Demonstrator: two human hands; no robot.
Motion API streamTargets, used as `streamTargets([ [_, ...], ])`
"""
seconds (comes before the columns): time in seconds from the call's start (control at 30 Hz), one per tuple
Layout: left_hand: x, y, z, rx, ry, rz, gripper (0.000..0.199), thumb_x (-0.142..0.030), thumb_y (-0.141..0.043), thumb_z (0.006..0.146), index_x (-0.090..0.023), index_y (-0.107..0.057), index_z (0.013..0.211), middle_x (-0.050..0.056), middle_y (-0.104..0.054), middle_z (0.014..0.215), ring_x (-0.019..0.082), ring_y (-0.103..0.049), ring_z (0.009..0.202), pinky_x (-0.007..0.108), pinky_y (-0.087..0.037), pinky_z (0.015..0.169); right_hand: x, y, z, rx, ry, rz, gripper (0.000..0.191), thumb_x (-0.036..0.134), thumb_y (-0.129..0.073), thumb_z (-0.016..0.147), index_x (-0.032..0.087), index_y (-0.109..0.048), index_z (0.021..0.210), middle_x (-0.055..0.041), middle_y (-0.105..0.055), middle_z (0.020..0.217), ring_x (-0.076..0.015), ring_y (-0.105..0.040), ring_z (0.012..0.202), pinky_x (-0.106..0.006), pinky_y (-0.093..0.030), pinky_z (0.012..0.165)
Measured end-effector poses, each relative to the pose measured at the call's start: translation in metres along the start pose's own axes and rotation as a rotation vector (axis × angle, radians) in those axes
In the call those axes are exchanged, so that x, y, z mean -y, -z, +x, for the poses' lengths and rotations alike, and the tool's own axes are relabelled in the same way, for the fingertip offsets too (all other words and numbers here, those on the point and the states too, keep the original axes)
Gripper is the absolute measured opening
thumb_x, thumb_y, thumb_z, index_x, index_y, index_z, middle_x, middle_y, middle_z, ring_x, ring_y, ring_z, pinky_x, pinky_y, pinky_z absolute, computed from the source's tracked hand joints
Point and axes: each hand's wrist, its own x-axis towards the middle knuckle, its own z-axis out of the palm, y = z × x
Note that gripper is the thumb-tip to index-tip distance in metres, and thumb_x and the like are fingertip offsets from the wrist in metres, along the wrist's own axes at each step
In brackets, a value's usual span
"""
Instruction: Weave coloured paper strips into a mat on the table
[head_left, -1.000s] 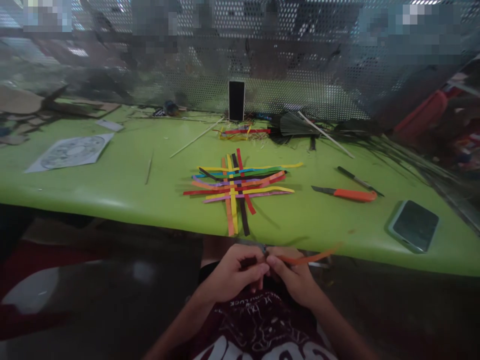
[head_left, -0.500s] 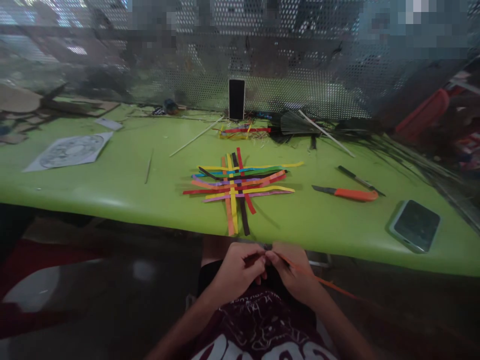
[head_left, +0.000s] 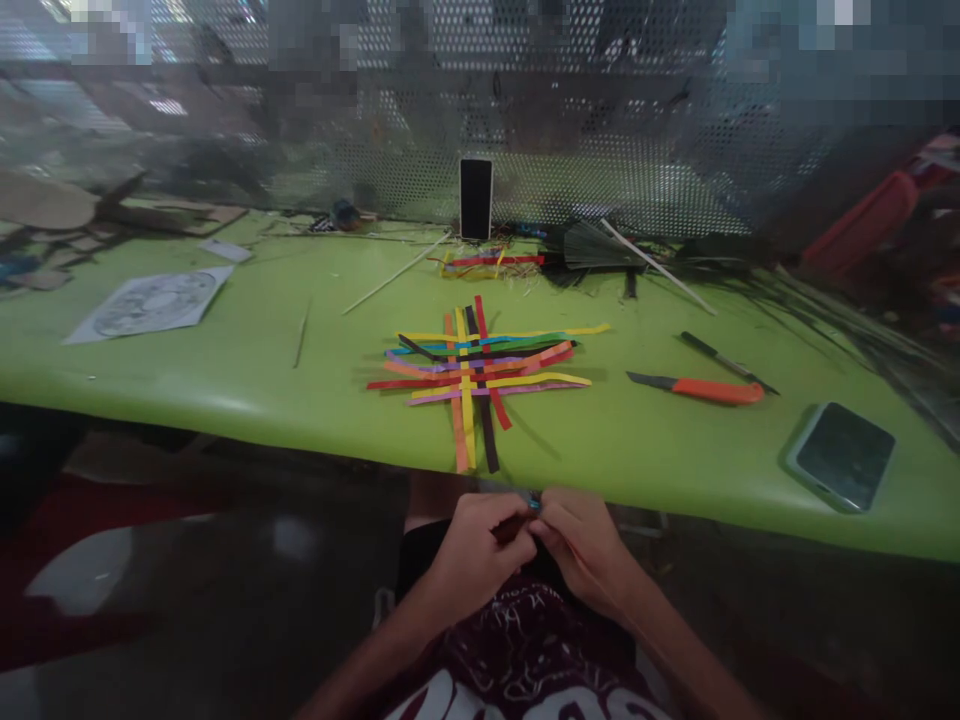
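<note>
My left hand (head_left: 480, 550) and my right hand (head_left: 585, 545) meet over my lap, just below the table's front edge. Both are closed, fingertips pinched together. Under my right thumb runs a thin orange strip (head_left: 574, 550), mostly hidden by the hand. A tiny bluish, dark thing (head_left: 534, 503) shows between the fingertips; its kind is too small to tell. What the left fingers pinch is hidden. On the table in front lies a loose weave of coloured strips (head_left: 466, 375), in yellow, red, orange, black, blue, green and purple, crossing one another.
On the green table (head_left: 300, 410), an orange-handled knife (head_left: 716, 390) and a dark slim tool (head_left: 720, 358) lie right, near a phone (head_left: 844, 455). Another phone (head_left: 475, 200) stands upright at the back. A printed sheet (head_left: 154, 300) lies left. Dark stalks (head_left: 600, 250) lie behind.
The long orange strip that trailed rightward from my right hand over the forearm is now barely visible. A bluish bit shows at the fingertips. The view has shifted slightly.
</note>
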Motion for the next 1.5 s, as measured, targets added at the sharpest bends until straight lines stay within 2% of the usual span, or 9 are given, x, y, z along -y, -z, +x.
streamTargets([
  [0.13,-0.003,0.000,0.000,0.022,-0.050,0.077,0.014,-0.017,-0.054,0.080,-0.016,-0.057,0.066,-0.004,-0.052,0.058,0.010,-0.043,0.057,0.024,-0.027,0.058,-0.005,-0.003,-0.001,-0.014,0.115,-0.080,0.036,0.025,-0.037,0.108,0.023,-0.041,0.073,0.0026,-0.044,0.067,-0.0139,-0.038,0.060,-0.031,-0.024,0.057],
  [0.27,-0.002,0.001,0.001,0.049,-0.033,0.051,0.016,-0.020,-0.058,0.080,-0.017,-0.054,0.065,-0.004,-0.049,0.058,0.010,-0.042,0.057,0.025,-0.026,0.057,-0.006,-0.003,-0.002,-0.007,0.116,-0.031,0.038,0.029,-0.034,0.110,0.023,-0.039,0.072,0.0031,-0.042,0.067,-0.0138,-0.037,0.061,-0.031,-0.024,0.058],
  [0.5,0.002,0.002,0.004,0.140,0.091,-0.227,0.012,-0.022,-0.057,0.081,-0.017,-0.059,0.070,-0.003,-0.057,0.057,0.011,-0.050,0.051,0.022,-0.036,0.053,-0.001,0.005,-0.002,-0.019,0.014,0.085,0.036,0.031,-0.036,0.110,0.022,-0.040,0.075,0.0035,-0.041,0.068,-0.0126,-0.039,0.061,-0.030,-0.026,0.058],
  [0.67,0.001,0.008,0.007,0.113,0.029,-0.144,0.015,-0.028,-0.067,0.088,-0.017,-0.065,0.078,-0.001,-0.062,0.070,0.012,-0.054,0.065,0.023,-0.041,0.063,0.001,0.008,0.001,-0.006,-0.026,0.068,0.040,0.037,-0.035,0.111,0.021,-0.042,0.074,0.0040,-0.043,0.067,-0.0114,-0.040,0.060,-0.028,-0.028,0.058],
  [0.83,-0.003,0.015,0.008,0.233,-0.029,-0.148,0.027,-0.031,-0.062,0.097,-0.017,-0.063,0.074,-0.002,-0.060,0.069,0.012,-0.054,0.067,0.024,-0.040,0.068,-0.001,0.010,0.001,0.063,-0.066,0.163,0.045,0.042,-0.035,0.110,0.021,-0.047,0.071,0.0034,-0.047,0.064,-0.0118,-0.043,0.058,-0.028,-0.029,0.058],
  [1.0,-0.006,0.016,0.009,0.252,-0.051,-0.195,0.033,-0.033,-0.059,0.099,-0.017,-0.064,0.071,-0.001,-0.061,0.066,0.012,-0.056,0.065,0.025,-0.042,0.066,0.001,0.020,0.004,0.142,-0.195,0.276,0.045,0.040,-0.040,0.109,0.021,-0.055,0.070,0.0008,-0.056,0.066,-0.0134,-0.051,0.062,-0.028,-0.036,0.060],
  [1.1,-0.005,0.015,0.008,0.270,-0.011,-0.333,0.031,-0.034,-0.061,0.097,-0.016,-0.065,0.073,0.000,-0.060,0.067,0.011,-0.056,0.061,0.024,-0.045,0.062,0.002,0.025,0.009,0.077,-0.260,0.324,0.046,0.040,-0.045,0.106,0.021,-0.051,0.065,0.0024,-0.051,0.061,-0.0126,-0.048,0.058,-0.027,-0.036,0.056],
  [1.23,0.001,0.012,0.003,0.262,0.135,-0.497,0.028,-0.039,-0.064,0.094,-0.015,-0.066,0.079,0.000,-0.061,0.071,0.009,-0.055,0.052,0.021,-0.046,0.052,0.002,0.027,0.015,-0.053,-0.360,0.356,0.048,0.042,-0.052,0.102,0.021,-0.048,0.060,0.0043,-0.042,0.054,-0.0110,-0.040,0.050,-0.025,-0.032,0.048],
  [1.5,0.004,-0.005,-0.009,0.070,0.143,-0.415,0.043,-0.051,-0.058,0.095,-0.017,-0.058,0.071,-0.003,-0.055,0.054,0.008,-0.048,0.041,0.018,-0.037,0.042,0.008,0.024,0.031,-0.208,-0.469,0.365,0.046,0.044,-0.064,0.093,0.019,-0.054,0.056,0.0043,-0.041,0.050,-0.0100,-0.038,0.046,-0.024,-0.029,0.042],
])
